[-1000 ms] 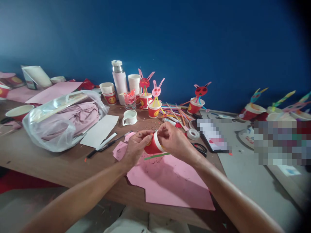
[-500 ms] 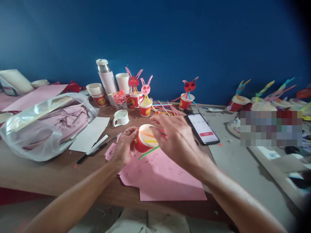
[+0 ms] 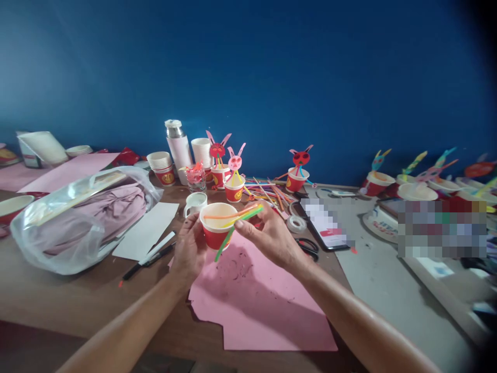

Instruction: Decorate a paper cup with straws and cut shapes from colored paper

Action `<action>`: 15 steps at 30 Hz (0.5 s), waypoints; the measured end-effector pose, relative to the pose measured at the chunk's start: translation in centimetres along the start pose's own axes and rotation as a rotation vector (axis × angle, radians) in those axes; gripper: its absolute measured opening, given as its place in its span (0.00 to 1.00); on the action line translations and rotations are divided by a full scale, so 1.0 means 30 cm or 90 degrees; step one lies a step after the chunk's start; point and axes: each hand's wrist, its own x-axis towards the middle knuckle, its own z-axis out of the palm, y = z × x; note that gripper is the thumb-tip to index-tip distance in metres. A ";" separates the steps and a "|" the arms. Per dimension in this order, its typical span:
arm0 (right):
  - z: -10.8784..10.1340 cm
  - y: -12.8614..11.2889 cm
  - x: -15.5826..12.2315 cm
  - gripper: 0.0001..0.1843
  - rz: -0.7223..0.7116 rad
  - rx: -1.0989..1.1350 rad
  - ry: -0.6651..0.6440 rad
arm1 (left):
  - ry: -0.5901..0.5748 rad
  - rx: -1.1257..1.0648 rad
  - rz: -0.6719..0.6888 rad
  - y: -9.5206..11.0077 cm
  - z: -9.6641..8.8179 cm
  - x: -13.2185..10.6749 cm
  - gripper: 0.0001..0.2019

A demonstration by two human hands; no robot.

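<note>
My left hand (image 3: 189, 249) grips a red paper cup (image 3: 216, 226) upright, its white mouth facing up, just above a pink paper sheet (image 3: 260, 300) on the wooden table (image 3: 70, 295). Coloured paper strips (image 3: 236, 216), orange, yellow and green, lie across the cup's mouth, and a green one hangs down its front. My right hand (image 3: 269, 235) pinches the right ends of those strips at the cup's rim.
Behind the cup stand a white mug (image 3: 195, 202), a tape roll (image 3: 296, 224), scissors (image 3: 308, 246), a phone (image 3: 326, 228), loose strips (image 3: 272, 191), finished rabbit cups (image 3: 235, 181) and a flask (image 3: 177, 147). A plastic bag of cloth (image 3: 83, 215), white paper (image 3: 147, 230) and a pen (image 3: 149, 256) lie left.
The cup went from lying sideways in both hands to upright with its mouth up. My right hand lifted off it, then came back to pinch the strips at the rim.
</note>
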 end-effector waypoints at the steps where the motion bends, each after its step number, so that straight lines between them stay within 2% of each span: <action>1: 0.013 0.004 -0.001 0.20 -0.004 0.004 0.003 | 0.011 0.003 0.005 0.005 0.002 -0.005 0.12; 3: 0.030 0.012 0.000 0.18 0.002 -0.001 0.023 | 0.019 0.008 0.012 0.011 0.007 -0.016 0.12; 7: 0.025 0.024 0.006 0.19 0.046 -0.070 0.050 | -0.003 0.001 0.026 0.010 0.015 -0.029 0.11; 12: -0.011 0.018 0.011 0.08 -0.086 -0.106 0.059 | -0.036 0.041 0.052 0.000 0.011 -0.033 0.09; 15: -0.025 0.015 0.011 0.07 -0.115 -0.151 0.029 | -0.058 0.105 0.056 -0.005 0.005 -0.039 0.08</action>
